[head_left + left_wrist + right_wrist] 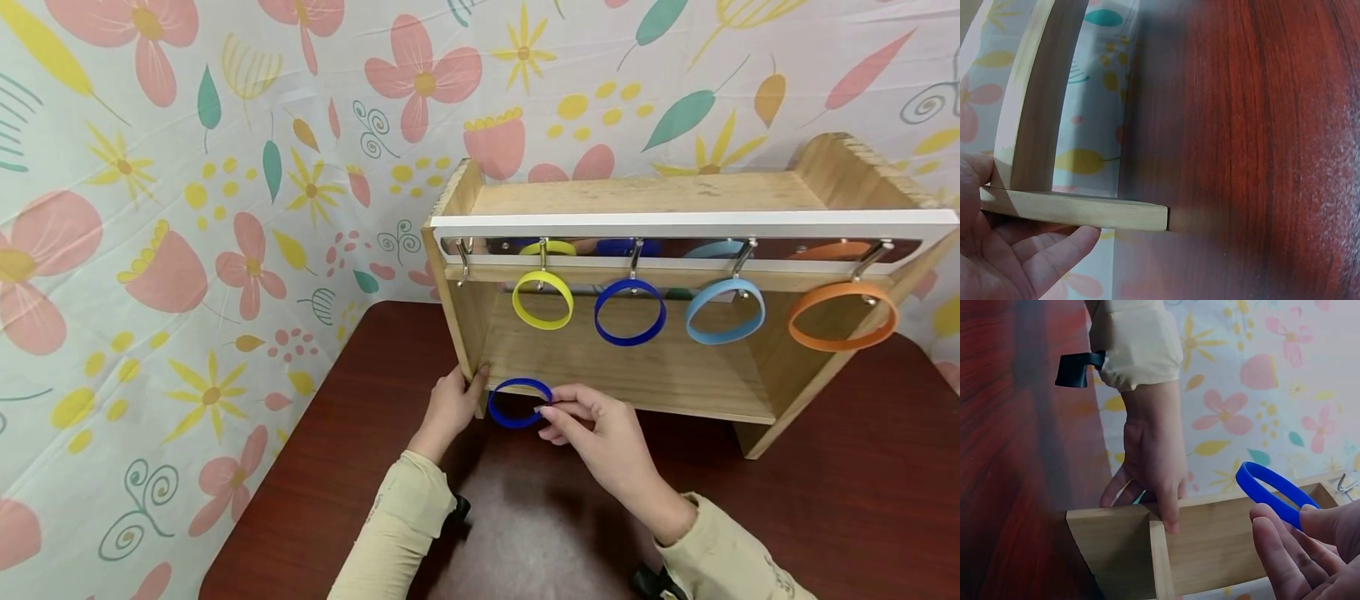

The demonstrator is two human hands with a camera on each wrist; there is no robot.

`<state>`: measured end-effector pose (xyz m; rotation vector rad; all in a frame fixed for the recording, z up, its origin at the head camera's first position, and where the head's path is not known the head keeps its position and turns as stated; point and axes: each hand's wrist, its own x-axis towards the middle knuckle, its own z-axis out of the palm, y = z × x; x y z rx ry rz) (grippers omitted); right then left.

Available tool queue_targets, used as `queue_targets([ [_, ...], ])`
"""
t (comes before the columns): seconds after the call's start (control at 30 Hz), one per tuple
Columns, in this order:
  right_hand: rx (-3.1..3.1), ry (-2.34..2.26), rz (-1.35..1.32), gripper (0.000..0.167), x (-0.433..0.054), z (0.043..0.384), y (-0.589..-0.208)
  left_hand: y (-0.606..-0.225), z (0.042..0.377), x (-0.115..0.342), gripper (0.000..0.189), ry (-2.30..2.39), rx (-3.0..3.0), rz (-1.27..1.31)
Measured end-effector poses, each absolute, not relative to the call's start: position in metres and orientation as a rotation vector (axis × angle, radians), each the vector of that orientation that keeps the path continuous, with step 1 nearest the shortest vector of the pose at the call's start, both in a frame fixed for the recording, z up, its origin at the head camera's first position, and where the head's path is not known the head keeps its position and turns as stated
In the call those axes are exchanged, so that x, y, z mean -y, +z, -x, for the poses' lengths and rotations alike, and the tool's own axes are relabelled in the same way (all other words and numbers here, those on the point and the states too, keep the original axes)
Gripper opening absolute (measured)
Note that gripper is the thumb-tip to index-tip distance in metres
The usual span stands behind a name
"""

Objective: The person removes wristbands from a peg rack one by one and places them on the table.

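Note:
My right hand (600, 433) pinches a dark blue silicone wristband (512, 423) between thumb and fingers, in front of the shelf's lower left part. In the right wrist view the band (1279, 487) stands out from the fingertips as a loop. My left hand (448, 408) grips the lower left side panel of the wooden shelf (637, 367), its thumb on the inner side. The left wrist view shows the fingers (1063, 253) against that panel's edge. On the shelf's hook rail (690, 220) hang a yellow band (517, 304), a blue band (598, 321), a light blue band (692, 321) and an orange band (795, 329).
The leftmost hook (462, 265) on the rail carries no band. The shelf stands on a dark red-brown wooden table (322, 475). Behind and to the left hangs a floral cloth (300, 167). Each wrist wears a black strap device (1072, 370).

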<state>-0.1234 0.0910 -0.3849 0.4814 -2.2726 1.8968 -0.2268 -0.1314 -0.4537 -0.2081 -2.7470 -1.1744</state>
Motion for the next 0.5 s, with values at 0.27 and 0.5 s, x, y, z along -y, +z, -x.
queue_targets([
  [0.27,2.29,1.922,-0.495,0.017,-0.09,0.124,-0.391,-0.454,0.227,0.132,0.031,-1.177,2.734,0.214],
  [0.5,2.323,1.932,-0.473,0.019,-0.09,0.124,-0.397,-0.455,0.227,0.131,0.033,-1.178,2.735,0.218],
])
